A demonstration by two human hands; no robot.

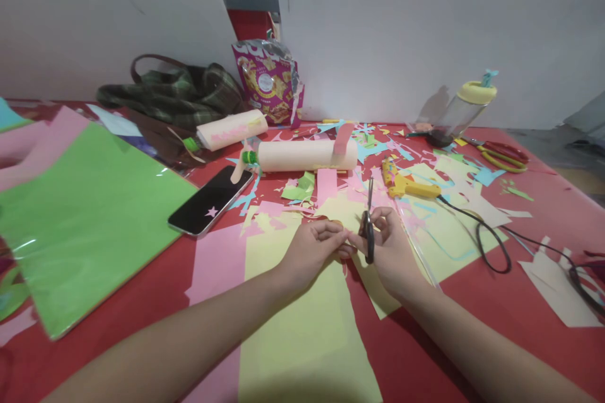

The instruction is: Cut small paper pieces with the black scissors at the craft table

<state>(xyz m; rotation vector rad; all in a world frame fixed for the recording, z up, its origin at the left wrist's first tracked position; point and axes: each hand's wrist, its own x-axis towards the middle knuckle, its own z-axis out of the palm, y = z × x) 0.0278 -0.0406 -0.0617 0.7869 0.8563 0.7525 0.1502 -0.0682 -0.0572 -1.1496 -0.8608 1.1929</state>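
Observation:
Black-handled scissors [369, 236] are in my right hand [390, 252], their narrow blades pointing up and away from me. The thumb and fingertips of my left hand [317, 244] are pinched together and meet the fingertips of my right hand. A small yellowish edge shows at the left fingers, but what they pinch is too small to make out. Under both hands lie yellow paper [297, 327] and, to the left, pink paper [217, 264]. Just beyond them is a white paper-wrapped tube [302, 156] with a green end and a pink strip on it.
A phone [208, 201] and green sheets [94, 201] lie left. Behind are a second wrapped tube [236, 129], a snack bag [269, 82] and a plaid cloth bag [179, 91]. To the right are a corded yellow glue gun [411, 186], a clear bottle [460, 113] and red-and-yellow-handled scissors [503, 156].

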